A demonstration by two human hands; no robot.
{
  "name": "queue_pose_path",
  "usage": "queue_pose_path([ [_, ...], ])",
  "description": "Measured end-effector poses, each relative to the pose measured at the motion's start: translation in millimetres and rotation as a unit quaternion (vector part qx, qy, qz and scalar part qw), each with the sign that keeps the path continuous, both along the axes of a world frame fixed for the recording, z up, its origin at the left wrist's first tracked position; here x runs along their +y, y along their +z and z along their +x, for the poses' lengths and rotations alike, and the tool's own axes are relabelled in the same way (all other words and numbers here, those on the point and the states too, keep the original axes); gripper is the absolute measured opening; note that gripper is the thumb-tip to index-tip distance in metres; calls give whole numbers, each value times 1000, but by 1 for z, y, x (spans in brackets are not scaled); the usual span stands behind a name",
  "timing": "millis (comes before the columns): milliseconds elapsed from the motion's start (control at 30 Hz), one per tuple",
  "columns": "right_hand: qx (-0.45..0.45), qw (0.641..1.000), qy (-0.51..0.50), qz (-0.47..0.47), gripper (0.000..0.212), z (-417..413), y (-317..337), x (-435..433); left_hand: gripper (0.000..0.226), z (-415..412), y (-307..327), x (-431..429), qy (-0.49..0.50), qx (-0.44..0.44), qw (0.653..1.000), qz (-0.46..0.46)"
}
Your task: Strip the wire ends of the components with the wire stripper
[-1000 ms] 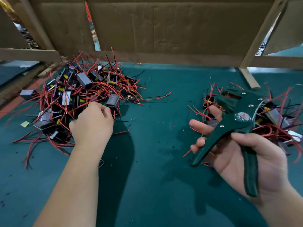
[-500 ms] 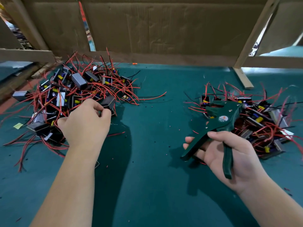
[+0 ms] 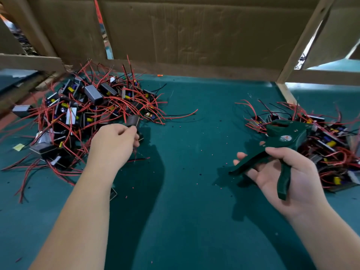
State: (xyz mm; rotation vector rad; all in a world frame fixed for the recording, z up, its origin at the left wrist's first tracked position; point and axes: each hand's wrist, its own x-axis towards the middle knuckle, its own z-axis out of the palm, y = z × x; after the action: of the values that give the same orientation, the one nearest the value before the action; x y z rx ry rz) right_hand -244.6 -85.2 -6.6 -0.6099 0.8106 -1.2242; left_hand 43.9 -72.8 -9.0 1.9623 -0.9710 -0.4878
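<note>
Head view: left hand (image 3: pixel 115 141) grip pinching a component (image 3: pixel 133 120), right hand (image 3: pixel 288 176) around wire stripper (image 3: pixel 280 145).

- I see a dark teal counter (image 3: pixel 194 191), flecked with tiny red and black specks.
- The wire stripper (image 3: pixel 280 145) is dark green, with a round white and orange label.
- Left pile of components (image 3: pixel 87 114): grey and black bodies, yellow parts, red and black wires.
- Right pile (image 3: pixel 327 149) shows the same colours.
- Brown cardboard backing (image 3: pixel 194 36).
</note>
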Motion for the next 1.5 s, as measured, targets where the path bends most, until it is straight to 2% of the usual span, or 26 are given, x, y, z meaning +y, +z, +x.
queue_pose_path([
  [67,0,1000,19,-1,11,4,1,4,32,-3,1,-4,3,113,989,-92],
  [133,-1,999,36,-2,6,8,2,8,33,-6,6,-4,4,157,970,-186],
  [233,-12,999,45,-2,19,9,5,10,33,-6,12,-3,-27,231,928,-290],
  [400,-19,999,46,-3,21,8,6,11,31,-9,17,0,-61,415,863,-283],
  [567,-26,998,54,-3,18,8,7,12,29,-13,21,1,-96,446,851,-260],
  [667,-35,997,71,2,22,7,7,13,26,-19,23,3,-154,427,852,-260],
  [800,-61,990,124,13,54,5,7,15,26,-33,23,7,-250,385,851,-256],
  [933,-120,960,254,-6,86,4,8,19,27,-52,18,11,-317,379,842,-218],
  [967,-132,951,280,-13,86,5,9,20,23,-57,16,12,-335,343,854,-201],
  [1033,-149,935,322,-32,84,7,11,22,17,-66,10,15,-385,191,890,-154],
  [1100,-143,927,344,-42,83,9,12,24,17,-75,5,17,-417,65,900,-109],
  [1233,-93,942,321,-37,81,10,8,24,16,-80,1,19,-425,-33,898,-106],
  [1367,-78,955,286,-27,84,13,6,22,7,-77,-1,17,-424,-123,885,-146],
  [1500,-79,965,248,-23,84,14,6,22,12,-75,-3,14,-339,-174,903,-198],
])
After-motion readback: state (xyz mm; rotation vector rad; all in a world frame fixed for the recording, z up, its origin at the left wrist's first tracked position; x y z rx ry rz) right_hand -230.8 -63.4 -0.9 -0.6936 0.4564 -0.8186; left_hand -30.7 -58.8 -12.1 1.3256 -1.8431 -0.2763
